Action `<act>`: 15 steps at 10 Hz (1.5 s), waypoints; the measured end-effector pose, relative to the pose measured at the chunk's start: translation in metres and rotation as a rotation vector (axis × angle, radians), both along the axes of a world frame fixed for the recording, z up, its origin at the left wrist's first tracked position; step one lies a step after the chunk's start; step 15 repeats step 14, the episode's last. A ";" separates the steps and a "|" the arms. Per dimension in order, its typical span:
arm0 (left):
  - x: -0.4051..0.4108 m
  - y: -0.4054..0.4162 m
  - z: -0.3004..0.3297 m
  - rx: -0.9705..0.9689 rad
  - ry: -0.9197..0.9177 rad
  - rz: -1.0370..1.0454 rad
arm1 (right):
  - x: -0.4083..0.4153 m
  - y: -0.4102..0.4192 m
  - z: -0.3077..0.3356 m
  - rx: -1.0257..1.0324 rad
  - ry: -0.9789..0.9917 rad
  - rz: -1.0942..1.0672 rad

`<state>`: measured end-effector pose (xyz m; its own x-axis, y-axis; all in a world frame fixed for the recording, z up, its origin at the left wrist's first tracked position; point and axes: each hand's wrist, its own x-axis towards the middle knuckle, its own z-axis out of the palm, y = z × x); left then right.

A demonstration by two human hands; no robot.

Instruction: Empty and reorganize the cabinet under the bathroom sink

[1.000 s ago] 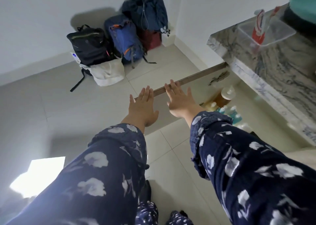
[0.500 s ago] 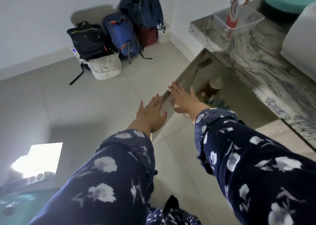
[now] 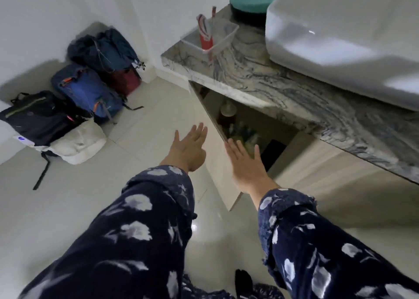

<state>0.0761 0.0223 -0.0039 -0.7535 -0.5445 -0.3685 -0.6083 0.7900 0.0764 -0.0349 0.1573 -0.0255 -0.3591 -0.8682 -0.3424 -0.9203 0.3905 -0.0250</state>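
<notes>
The cabinet [image 3: 260, 126] under the sink stands open, tucked beneath the marbled counter [image 3: 272, 78] toward the right of the room. Its pale door [image 3: 217, 153] swings out toward the near side, and inside, in the shadow, sit a few bottles [image 3: 240, 133] — blurred, so I cannot make out what they are — with a brown, white-capped one [image 3: 226, 112] farther back.

Both hands are stretched out flat over the door. The left hand [image 3: 189, 150] lies on the door's outer face, fingers straight and together, holding nothing. The right hand [image 3: 247, 162] is at the door's top edge, on the cabinet side, its fingers spread and straight — likewise gripping nothing; whether it actually touches the edge I cannot tell. Both sleeves are dark blue with a pale floral print.

On the counter above sits a white basin [image 3: 340, 37] at the right, and beyond it a teal-lidded dark round container [image 3: 251, 1]. Nearer the counter's left end is a clear plastic tray [image 3: 226, 34] holding a red-and-white tube [image 3: 205, 35].

Across the pale tiled floor [image 3: 90, 196], in the far left corner against the white wall, is a heap of bags: a black backpack [image 3: 40, 117], a blue one [image 3: 88, 92], a dark navy one [image 3: 106, 49] on top of something maroon [image 3: 124, 80], and a white sack [image 3: 77, 144] nearest.
</notes>
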 end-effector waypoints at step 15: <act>-0.124 -0.053 -0.031 -0.080 0.007 -0.567 | -0.052 -0.016 -0.017 -0.143 -0.074 -0.697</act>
